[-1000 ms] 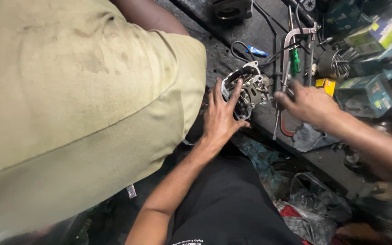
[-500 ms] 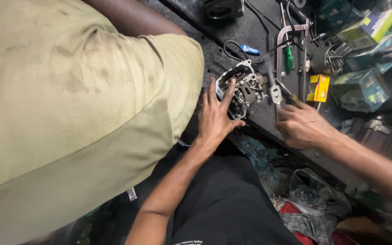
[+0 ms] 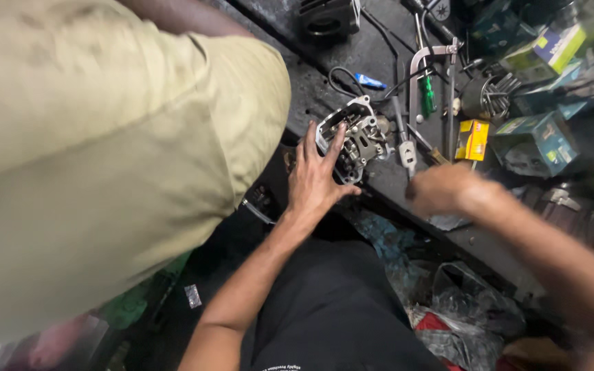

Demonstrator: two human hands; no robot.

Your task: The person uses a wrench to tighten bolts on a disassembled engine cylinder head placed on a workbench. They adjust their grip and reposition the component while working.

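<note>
On the dark table [image 3: 324,96], left hand [image 3: 317,175] lies spread flat on engine part [image 3: 352,137], gripping nothing; right hand [image 3: 445,189], well right, blurred, grip unclear.

Dim workbench, motion-blurred right hand [image 3: 441,189]

- One camera only, worn on the worker's head, looking steeply down.
- It sits close above the dark workbench [image 3: 379,182], over the outstretched arms.
</note>
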